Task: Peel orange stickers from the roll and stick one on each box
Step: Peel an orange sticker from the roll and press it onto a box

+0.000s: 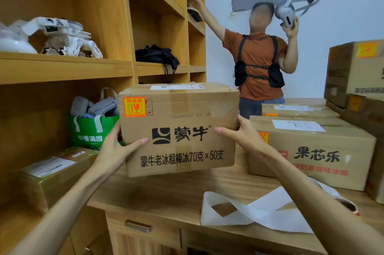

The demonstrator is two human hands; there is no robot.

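Observation:
I hold a brown cardboard box [182, 121] with black print up above the wooden desk [166, 192]. My left hand [118, 146] grips its left side and my right hand [243, 132] grips its right side. An orange sticker [134, 107] sits on the box's upper left front corner. Behind my right arm lies the sticker roll [347, 205], mostly hidden, with a long strip of white backing paper [259, 209] curling across the desk.
More cardboard boxes [324, 151] with orange stickers are stacked on the desk at the right. Wooden shelves [66, 65] at the left hold a green bag [91, 132] and another box [56, 171]. A person in an orange shirt [259, 63] stands behind the desk.

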